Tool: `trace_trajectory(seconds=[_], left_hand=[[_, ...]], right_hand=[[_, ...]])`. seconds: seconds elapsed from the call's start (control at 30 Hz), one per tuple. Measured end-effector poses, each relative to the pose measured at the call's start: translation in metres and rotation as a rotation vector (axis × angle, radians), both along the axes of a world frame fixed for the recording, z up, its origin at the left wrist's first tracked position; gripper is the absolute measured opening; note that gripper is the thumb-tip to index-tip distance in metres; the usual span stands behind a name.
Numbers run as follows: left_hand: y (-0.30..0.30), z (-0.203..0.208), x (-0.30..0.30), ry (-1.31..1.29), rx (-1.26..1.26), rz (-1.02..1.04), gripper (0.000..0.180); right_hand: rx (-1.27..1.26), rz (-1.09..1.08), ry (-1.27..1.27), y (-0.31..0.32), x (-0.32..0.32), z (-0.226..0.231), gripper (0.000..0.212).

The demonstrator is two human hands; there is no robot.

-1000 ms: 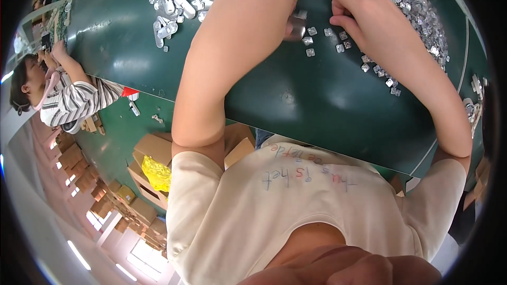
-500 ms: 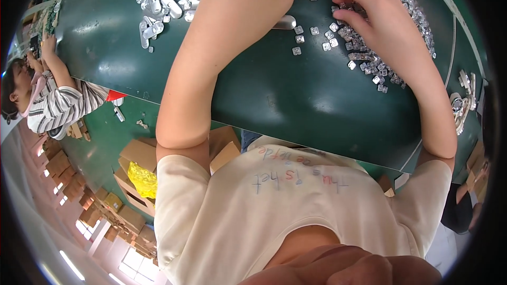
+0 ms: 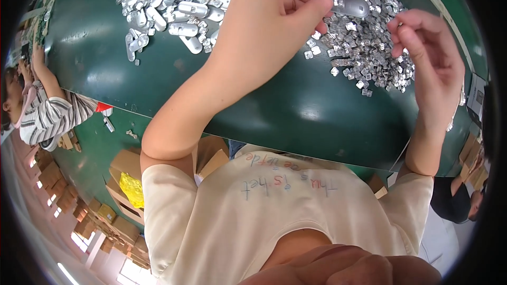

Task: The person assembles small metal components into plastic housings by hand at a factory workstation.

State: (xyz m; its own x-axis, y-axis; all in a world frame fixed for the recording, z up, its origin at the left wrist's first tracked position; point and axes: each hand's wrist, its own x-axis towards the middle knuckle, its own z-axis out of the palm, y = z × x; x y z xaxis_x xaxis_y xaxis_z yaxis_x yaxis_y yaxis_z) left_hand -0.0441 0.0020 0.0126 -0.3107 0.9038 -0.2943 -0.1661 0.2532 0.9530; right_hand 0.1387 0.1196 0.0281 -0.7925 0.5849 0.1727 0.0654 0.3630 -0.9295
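My left hand [image 3: 274, 26] pinches a glossy silver-grey oval shell [image 3: 353, 6] between thumb and fingers. The shell's free end points right, above a heap of small clear square pieces [image 3: 369, 55] on the green table. Just right of that heap is my right hand [image 3: 435, 55], raised, with thumb and forefinger brought together. Whatever sits in that pinch, if anything, is too small to make out. Beyond my left forearm lies a pile of long silver oval shells [image 3: 193, 8], mixed with smaller pieces.
The dark green tabletop [image 3: 296, 105] ends in a straight edge before my chest. Below it at left stands an open cardboard box [image 3: 124, 166] with a yellow plastic bag [image 3: 131, 189]. A person in a striped top [image 3: 50, 113] works at the far left; another is at the right.
Both hands have moved to the right. My left hand now holds the shell out over the small pieces. My right hand has lifted off the heap and turned, its fingertips pinched.
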Motion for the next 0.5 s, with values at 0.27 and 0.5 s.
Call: trace_trajectory(seconds=[0.27, 0.5], left_hand=[[-0.005, -0.018, 0.039, 0.036, 0.184, -0.058, 0.012], [-0.004, -0.022, 0.032, -0.022, 0.274, 0.002, 0.022]], right_hand=[[-0.154, -0.087, 0.071, -0.014, 0.000, -0.018, 0.016], [-0.072, -0.129, 0.127, 0.000, 0.014, -0.019, 0.019]])
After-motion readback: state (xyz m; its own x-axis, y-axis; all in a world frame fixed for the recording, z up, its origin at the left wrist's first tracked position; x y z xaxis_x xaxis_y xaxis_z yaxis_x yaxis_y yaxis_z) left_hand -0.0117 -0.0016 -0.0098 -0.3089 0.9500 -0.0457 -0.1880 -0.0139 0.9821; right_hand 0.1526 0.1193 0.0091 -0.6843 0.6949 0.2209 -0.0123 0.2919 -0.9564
